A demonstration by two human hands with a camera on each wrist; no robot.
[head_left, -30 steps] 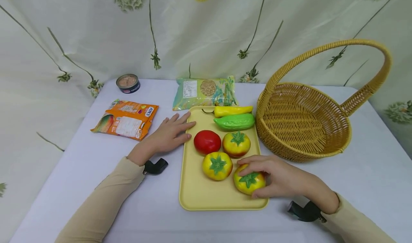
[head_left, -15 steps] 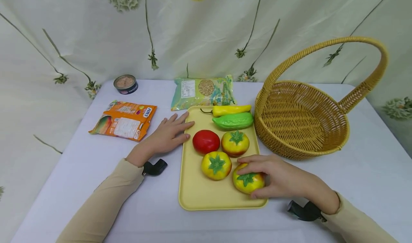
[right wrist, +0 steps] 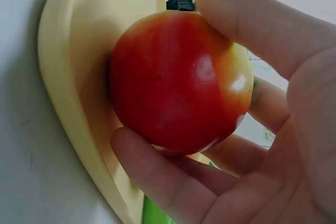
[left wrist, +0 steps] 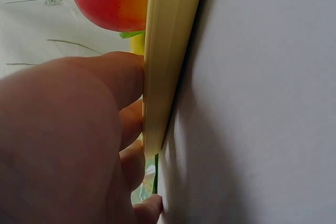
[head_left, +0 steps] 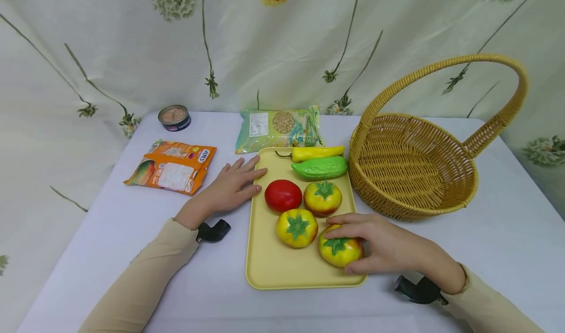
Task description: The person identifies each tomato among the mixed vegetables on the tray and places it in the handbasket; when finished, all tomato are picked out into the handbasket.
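My left hand lies with fingers spread over the left edge of a yellow tray; in the left wrist view the fingertips touch the tray's side. With its thumb and fingers around it, my right hand holds a yellow-and-red toy fruit with a green star-shaped top, at the tray's near right corner. The right wrist view shows that fruit's red underside close to the tray floor. Two matching fruits and a red round toy fruit sit beside it.
On the tray's far end lie a yellow toy pepper and a green toy bitter melon. A wicker basket with a tall handle stands right of the tray. Behind are a bag of beans and an open can; an orange snack packet lies left.
The head view shifts slightly. Both hands and the things on the tray keep their places.
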